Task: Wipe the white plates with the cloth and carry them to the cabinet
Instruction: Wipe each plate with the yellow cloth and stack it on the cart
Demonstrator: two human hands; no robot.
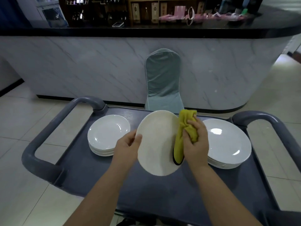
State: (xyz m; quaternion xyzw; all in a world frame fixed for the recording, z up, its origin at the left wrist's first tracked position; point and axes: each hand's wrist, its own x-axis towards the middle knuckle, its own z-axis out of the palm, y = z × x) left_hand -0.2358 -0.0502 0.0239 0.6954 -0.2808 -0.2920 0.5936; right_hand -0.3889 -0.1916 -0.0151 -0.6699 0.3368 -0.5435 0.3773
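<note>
Hands first: both up over the cart, apart, 1 at each side of a single plate.

- Left hand (pixel 128 144): grips the plate's left rim, thumb on the side facing the camera, fingers out of sight behind it.
- Right hand (pixel 196 139): fingers curled round a bunched yellow cloth (pixel 185 128), holding it against the plate's right edge. The cloth sticks up above the hand and hangs down below it. A dark trim shows at its lower end.
- Held plate (pixel 156 141): white to cream, round, tilted up towards the camera, lifted clear of the cart at the centre of the frame. Cannot tell which face is showing.
- Left stack (pixel 107 132): several white plates piled left of centre on the cart, partly behind the left hand.
- Right stack (pixel 228 141): a larger pile of white plates right of centre, just beyond the right hand.
- Cart (pixel 162 193): dark grey tray top with a raised lip. 1 thick grey loop handle at the left (pixel 48 136), another at the right (pixel 268 121). The held plate sits between the 2 stacks.
- Chair (pixel 162 79): grey-green fabric cover, just behind the cart's far edge, upper centre.
- Bar (pixel 81 66): curved, marble-look front under a black top, across the upper frame. A phone (pixel 118 24) lies on that top, upper left of centre.
- Floor (pixel 24 201): pale square tiles.
</note>
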